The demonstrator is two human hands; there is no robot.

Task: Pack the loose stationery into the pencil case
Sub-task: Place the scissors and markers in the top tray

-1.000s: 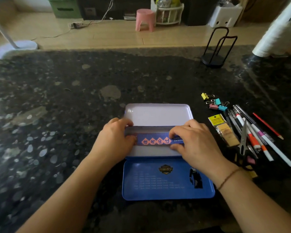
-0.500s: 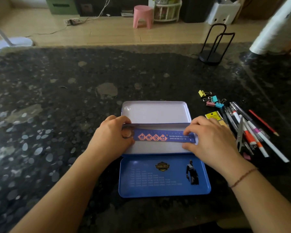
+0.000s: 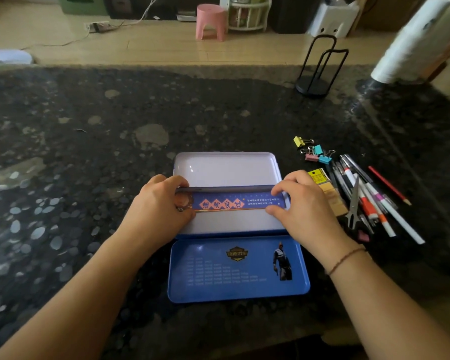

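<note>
Pencil case [image 3: 226,172] sits open on the dark speckled desk [image 3: 89,152], pale tray on the far side, blue lid [image 3: 238,271] flopped toward the person. Blue ruler [image 3: 234,202] w/ orange diamond print lies across the tray, long axis running 9 to 3 o'clock, parallel to the case's long side, roughly mid-tray. Left hand [image 3: 157,211] pinches the ruler's 9 o'clock end, fingers [image 3: 177,181] curled over the top edge & thumb underneath on the near edge. Right hand [image 3: 305,211] grips the 3 o'clock end the same way, fingertips on the far edge, thumb on the near one. So the ruler spans between both hands, each clamped on one end; can't tell if it's resting on the tray floor or held just above it.

Rest of the loose stuff is off at 3 o'clock from the case, apart from both hands: binder clips [image 3: 313,152] in yellow, teal & pink furthest back, a yellow-labelled pack [image 3: 327,193] just beside the case's right edge & close to the right hand, scissors [image 3: 354,203] w/ blades pointing away, a bunch of pens [image 3: 372,201] fanned diagonally, a red pencil [image 3: 389,185] on the outside, tip pointing to about 4 o'clock. A small pink eraser [image 3: 363,236] lies near the wrist
</note>
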